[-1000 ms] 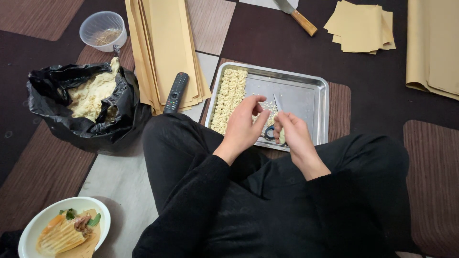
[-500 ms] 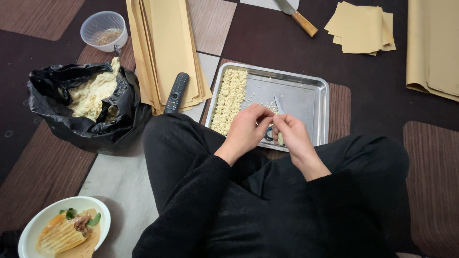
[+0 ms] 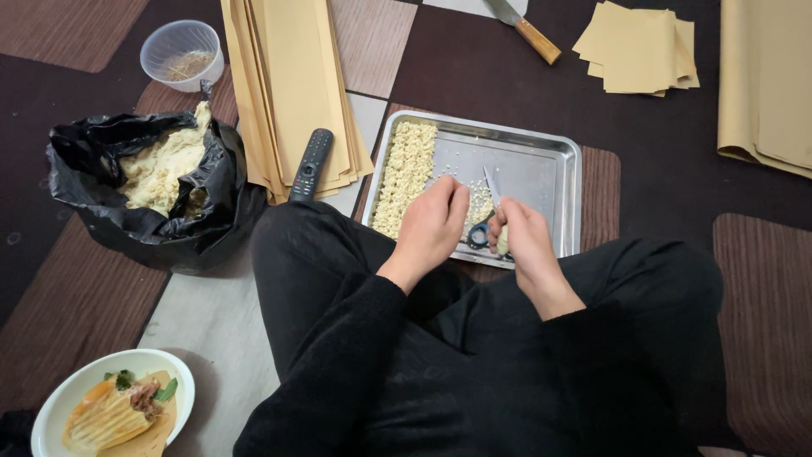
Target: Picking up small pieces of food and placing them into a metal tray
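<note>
Head view: the person sits cross-legged in black clothes on a patchwork floor, both hands over a steel tray (image 3: pixel 554 182) that lies just beyond the knees. The right hand (image 3: pixel 524 237) is closed around the blue handles of scissors (image 3: pixel 489 211). The scissors' long axis runs up the picture, away from the body and leaning a little left, with the blades' tip pointing toward the tray's middle; whether the blades are parted cannot be told. A pale strip (image 3: pixel 502 241) shows between the right fingers, its length running roughly along the same line. The left hand (image 3: pixel 431 227) is curled, fingers bent down onto the tray's near edge just left of the scissors; what it pinches, if anything, is hidden under the fingers. The two hands lie close, nearly touching.

On the tray's left end sits a long band of small pale cut pieces (image 3: pixel 406 173), running near to far, and a thinner scatter lies by the scissors.

Left of the tray a black remote (image 3: pixel 310 163) lies on a stack of tan sheets (image 3: pixel 292 76). Further left stands a black bag (image 3: pixel 127 216) holding pale scraps, and beyond it a clear cup (image 3: pixel 182 52). A white bowl (image 3: pixel 80 398) of food sits at the near left. At the far edge lie a knife (image 3: pixel 529 25) and smaller tan squares (image 3: pixel 639 51).
</note>
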